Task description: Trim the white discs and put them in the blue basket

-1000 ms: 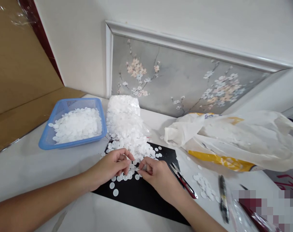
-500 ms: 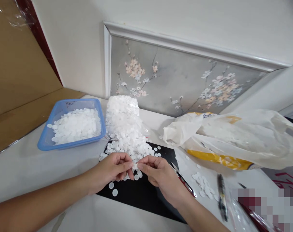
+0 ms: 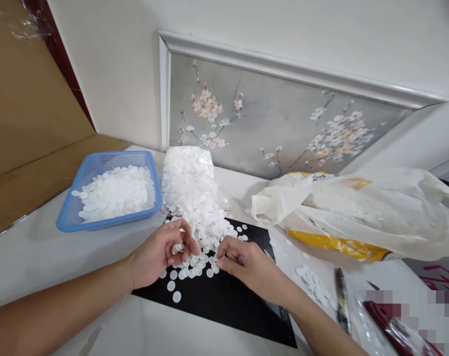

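White discs (image 3: pixel 213 225) spill from a clear plastic bag (image 3: pixel 189 170) onto a black sheet (image 3: pixel 224 301). My left hand (image 3: pixel 172 249) is above the left part of the heap, its fingers curled around a small white disc or discs at the palm. On the other side of the heap, my right hand (image 3: pixel 243 264) has its thumb and forefinger close together over the sheet; whatever lies between them is too small to make out. A gap separates the two hands. Several loose discs are scattered on the black sheet between and below them.
A blue basket (image 3: pixel 156 198) of white discs stands at the left, beside cardboard (image 3: pixel 31 109). At the right lie a white and yellow plastic bag (image 3: pixel 332 212), a small group of discs (image 3: pixel 313 284), a pen (image 3: pixel 342 301) and a red object (image 3: pixel 380 316).
My hands, which met at a disc over the heap, have moved apart. My left hand has shifted left and turned. My right forearm now covers the scissor-like tool seen earlier.
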A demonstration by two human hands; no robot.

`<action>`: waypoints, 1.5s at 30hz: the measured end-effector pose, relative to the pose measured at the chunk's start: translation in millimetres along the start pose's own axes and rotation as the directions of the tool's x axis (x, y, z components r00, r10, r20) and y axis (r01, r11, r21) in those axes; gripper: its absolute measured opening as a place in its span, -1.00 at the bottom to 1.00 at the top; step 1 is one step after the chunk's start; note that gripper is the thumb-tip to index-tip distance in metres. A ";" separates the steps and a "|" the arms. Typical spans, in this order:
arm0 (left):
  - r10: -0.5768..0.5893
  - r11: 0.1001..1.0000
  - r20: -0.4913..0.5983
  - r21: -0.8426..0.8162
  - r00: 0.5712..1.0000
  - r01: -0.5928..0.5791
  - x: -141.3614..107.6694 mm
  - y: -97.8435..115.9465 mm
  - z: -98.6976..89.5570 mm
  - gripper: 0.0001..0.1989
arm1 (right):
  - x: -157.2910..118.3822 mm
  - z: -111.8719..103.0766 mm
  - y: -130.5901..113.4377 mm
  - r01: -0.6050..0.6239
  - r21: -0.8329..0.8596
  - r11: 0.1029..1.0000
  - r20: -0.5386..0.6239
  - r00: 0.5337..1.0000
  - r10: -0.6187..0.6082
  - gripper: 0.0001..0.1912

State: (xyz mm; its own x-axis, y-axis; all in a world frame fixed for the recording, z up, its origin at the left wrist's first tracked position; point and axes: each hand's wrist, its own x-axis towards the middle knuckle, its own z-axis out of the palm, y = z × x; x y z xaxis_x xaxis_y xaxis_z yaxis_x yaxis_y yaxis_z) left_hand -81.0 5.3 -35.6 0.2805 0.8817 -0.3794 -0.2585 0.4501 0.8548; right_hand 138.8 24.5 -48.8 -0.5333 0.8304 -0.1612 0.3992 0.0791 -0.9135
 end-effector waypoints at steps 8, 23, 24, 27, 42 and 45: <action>-0.014 0.985 -0.021 0.169 1.000 0.017 -1.5 -3.2 3.4 -0.89 | 0.3 2.5 9.5 0.213 -0.503 0.838 0.026 0.972 -0.232 -0.89; 0.038 0.922 0.019 0.385 0.999 -0.042 -2.1 -14.9 8.8 -0.81 | -2.6 24.5 -8.3 -0.071 0.143 0.987 -0.150 0.984 0.093 -0.66; 0.042 0.919 0.021 0.391 0.999 -0.047 -2.5 -14.1 9.2 -0.81 | -2.4 24.9 -8.0 -0.066 0.151 0.986 -0.156 0.984 0.090 -0.67; 0.051 0.911 0.022 0.409 0.998 -0.055 -3.4 -12.3 10.3 -0.81 | -1.5 26.2 -7.8 -0.052 0.178 0.983 -0.184 0.979 0.085 -0.68; 0.095 0.925 0.038 0.365 0.995 -0.102 -3.4 -14.5 10.3 -0.87 | 0.7 30.5 -3.9 -0.099 0.564 0.820 -0.064 0.985 0.163 -0.68; 0.097 0.922 0.031 0.374 0.995 -0.101 -3.8 -13.4 10.9 -0.87 | 0.8 31.4 -4.1 -0.090 0.544 0.834 -0.079 0.984 0.158 -0.69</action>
State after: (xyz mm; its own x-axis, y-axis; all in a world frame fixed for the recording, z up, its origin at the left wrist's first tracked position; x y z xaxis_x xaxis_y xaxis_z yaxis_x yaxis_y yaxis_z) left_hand -68.5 -5.7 -41.7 0.2830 0.9162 -0.2838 0.0795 0.2724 0.9589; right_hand 113.3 7.6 -56.9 -0.4029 0.8735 -0.2730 -0.0251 -0.3088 -0.9508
